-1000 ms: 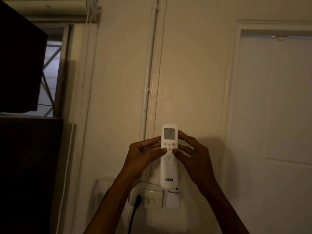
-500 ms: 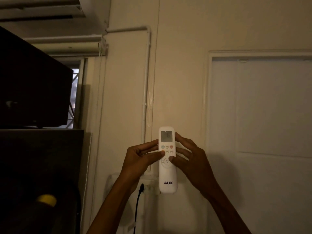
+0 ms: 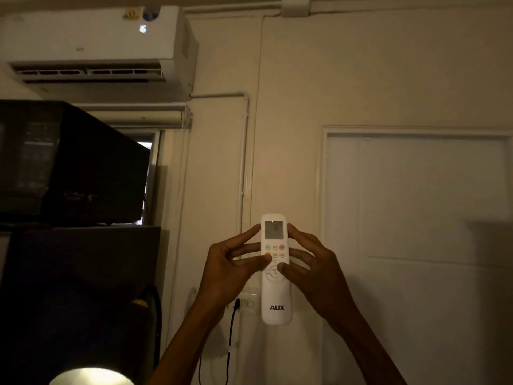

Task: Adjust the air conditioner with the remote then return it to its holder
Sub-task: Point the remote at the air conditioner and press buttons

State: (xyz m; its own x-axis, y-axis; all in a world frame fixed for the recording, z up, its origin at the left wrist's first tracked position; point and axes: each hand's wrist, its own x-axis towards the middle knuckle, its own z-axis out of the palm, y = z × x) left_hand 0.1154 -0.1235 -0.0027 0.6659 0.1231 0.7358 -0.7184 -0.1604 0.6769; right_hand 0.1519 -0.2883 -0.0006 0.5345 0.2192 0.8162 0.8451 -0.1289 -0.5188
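A white AUX remote (image 3: 276, 298) stands upright in front of me, its small screen facing me. My left hand (image 3: 227, 269) grips its left side, thumb on the buttons by the round pad. My right hand (image 3: 313, 270) grips its right side, thumb on the pad's right edge. The white air conditioner (image 3: 94, 51) hangs on the wall at the upper left, louvre open and a small light on its front. The remote's holder is hidden from me.
A black microwave (image 3: 69, 159) sits on a dark fridge (image 3: 80, 295) at the left. A socket plate (image 3: 247, 302) with a black cable (image 3: 230, 343) is on the wall behind the remote. A white door (image 3: 416, 232) fills the right. A bright round object (image 3: 91, 377) shows at the bottom left.
My view has tilted upward, bringing the air conditioner into sight and dropping the holder out of view. Both hands keep the remote, held slightly higher off the wall socket.
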